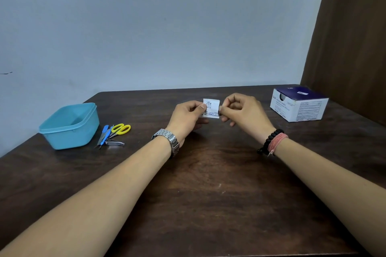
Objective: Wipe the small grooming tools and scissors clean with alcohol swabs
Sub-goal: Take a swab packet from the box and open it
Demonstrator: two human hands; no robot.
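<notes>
Swab packet point(211, 108) pinched at both side edges by left hand point(188, 116) and right hand point(242, 113), held above worktop point(208, 183).

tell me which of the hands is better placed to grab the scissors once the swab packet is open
Left, probably. The yellow-handled scissors lie by the blue tub on the left hand's side. The right hand would have to cross over. Both now pinch the swab packet.

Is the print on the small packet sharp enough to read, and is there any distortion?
Head view: the packet, pinched by the left hand and right hand, shows print too small and soft to read; the table edges bend from the wide-angle lens.
</notes>
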